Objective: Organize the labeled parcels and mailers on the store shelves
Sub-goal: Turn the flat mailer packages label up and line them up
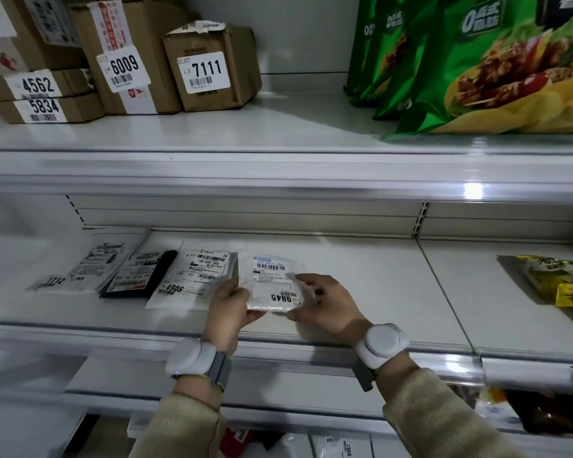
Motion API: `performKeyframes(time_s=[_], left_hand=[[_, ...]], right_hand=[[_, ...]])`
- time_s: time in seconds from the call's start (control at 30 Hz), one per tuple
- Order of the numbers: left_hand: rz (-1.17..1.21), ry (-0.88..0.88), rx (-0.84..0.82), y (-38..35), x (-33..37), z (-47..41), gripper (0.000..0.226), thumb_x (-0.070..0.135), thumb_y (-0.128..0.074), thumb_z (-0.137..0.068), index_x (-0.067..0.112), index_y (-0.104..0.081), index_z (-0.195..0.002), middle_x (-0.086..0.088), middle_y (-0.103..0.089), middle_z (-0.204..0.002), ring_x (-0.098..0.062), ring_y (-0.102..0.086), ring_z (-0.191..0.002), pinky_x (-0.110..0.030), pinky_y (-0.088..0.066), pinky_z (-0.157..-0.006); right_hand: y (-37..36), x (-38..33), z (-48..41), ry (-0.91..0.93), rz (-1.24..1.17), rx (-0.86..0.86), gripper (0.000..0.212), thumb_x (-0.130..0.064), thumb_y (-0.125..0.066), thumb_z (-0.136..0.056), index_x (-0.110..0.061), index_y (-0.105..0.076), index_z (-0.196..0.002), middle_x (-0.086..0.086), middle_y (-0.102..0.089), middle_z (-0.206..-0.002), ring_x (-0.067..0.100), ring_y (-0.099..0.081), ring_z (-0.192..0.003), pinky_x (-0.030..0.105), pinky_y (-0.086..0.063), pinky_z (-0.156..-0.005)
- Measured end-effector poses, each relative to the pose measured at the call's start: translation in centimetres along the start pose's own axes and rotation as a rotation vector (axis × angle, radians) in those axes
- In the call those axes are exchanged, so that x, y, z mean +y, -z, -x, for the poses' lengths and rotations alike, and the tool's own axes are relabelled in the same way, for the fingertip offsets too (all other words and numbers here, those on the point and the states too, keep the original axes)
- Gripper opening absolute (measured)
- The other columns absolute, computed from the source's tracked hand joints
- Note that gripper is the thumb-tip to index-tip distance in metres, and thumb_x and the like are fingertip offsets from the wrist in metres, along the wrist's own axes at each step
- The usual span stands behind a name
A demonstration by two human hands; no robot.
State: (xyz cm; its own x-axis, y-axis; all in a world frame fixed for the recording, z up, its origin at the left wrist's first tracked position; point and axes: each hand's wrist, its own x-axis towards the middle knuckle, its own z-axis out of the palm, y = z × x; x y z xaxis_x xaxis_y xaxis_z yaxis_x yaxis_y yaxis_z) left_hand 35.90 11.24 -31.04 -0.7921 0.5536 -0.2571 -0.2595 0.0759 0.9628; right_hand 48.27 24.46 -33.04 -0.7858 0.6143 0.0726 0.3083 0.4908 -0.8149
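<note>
both hands are holding a small white mailer marked 9845 just above the middle shelf. the left hand is pinching its left edge, thumb on top and fingers curled beneath, while the right hand is gripping the right side, thumb under the near corner and fingers spread over the far edge. the mailer is sitting slightly tilted, its number facing sideways (the label is reading rotated from this view).

just to its left, the white mailer 4906 is lying flat, its right edge touching the left hand. further left, a black pouch with a white label is overlapping a clear mailer numbered 1712. to the right the shelf surface is running bare up to a divider, beyond which a yellow-green snack pack is lying.

on the upper shelf, cardboard boxes are standing at the left: 7111, 6009, and flat boxes 4562 over 5834. green chip bags are leaning at the right.
</note>
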Motion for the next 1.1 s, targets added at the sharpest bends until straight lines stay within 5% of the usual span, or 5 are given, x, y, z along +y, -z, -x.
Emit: performKeyframes(time_s=[0.23,0.6,0.8,0.97,1.1], left_hand=[[-0.640,-0.181,0.052,0.2,-2.0,-1.9,0.037,0.000,-0.046,-0.091,0.005,-0.057,-0.126,-0.010,-0.065,-0.117,-0.026,-0.060,-0.091,-0.025,-0.042,-0.077],[-0.621,-0.182,0.013,0.7,-1.7,-0.8,0.032,-0.001,-0.055,-0.085,0.011,-0.064,-0.113,-0.005,-0.065,-0.101,-0.017,-0.059,-0.082,-0.022,-0.041,-0.070],[-0.264,0.066,-0.126,-1.2,-1.1,0.9,0.011,-0.006,-0.061,-0.081,0.001,-0.064,-0.088,-0.012,-0.063,-0.071,-0.019,-0.061,-0.054,-0.028,-0.054,-0.056],[-0.362,0.147,-0.464,-2.5,0.3,2.7,0.012,0.006,-0.054,-0.092,0.006,-0.065,-0.090,-0.015,-0.069,-0.067,-0.019,-0.064,-0.051,-0.020,-0.049,-0.047],[-0.575,-0.229,-0.076,-2.1,-0.5,1.0,0.019,0.008,-0.056,-0.087,0.010,-0.068,-0.102,-0.002,-0.070,-0.085,-0.016,-0.065,-0.073,-0.029,-0.054,-0.072]], right_hand=[[0.7,1.1,0.4,-0.249,-0.026,0.042,0.063,-0.017,-0.084,-0.062,-0.017,-0.058,-0.118,-0.007,-0.062,-0.092,0.022,-0.066,-0.095,0.035,-0.054,-0.087],[0.3,1.2,0.0,-0.262,0.083,0.108,0.067,-0.026,-0.085,-0.063,-0.021,-0.056,-0.123,0.001,-0.061,-0.109,0.020,-0.060,-0.098,0.027,-0.048,-0.085],[0.9,0.9,0.1,-0.247,0.055,0.155,0.016,-0.015,-0.064,-0.082,-0.018,-0.063,-0.098,0.000,-0.060,-0.082,0.024,-0.058,-0.084,0.023,-0.041,-0.069],[0.8,-0.1,-0.2,-0.195,0.122,0.022,0.058,-0.038,-0.069,-0.080,-0.015,-0.051,-0.131,0.006,-0.061,-0.126,0.024,-0.057,-0.114,0.029,-0.044,-0.095],[1.2,0.6,-0.2,-0.183,0.355,-0.079,0.068,-0.037,-0.068,-0.076,-0.022,-0.044,-0.138,0.004,-0.057,-0.133,0.026,-0.050,-0.124,0.032,-0.037,-0.106]])
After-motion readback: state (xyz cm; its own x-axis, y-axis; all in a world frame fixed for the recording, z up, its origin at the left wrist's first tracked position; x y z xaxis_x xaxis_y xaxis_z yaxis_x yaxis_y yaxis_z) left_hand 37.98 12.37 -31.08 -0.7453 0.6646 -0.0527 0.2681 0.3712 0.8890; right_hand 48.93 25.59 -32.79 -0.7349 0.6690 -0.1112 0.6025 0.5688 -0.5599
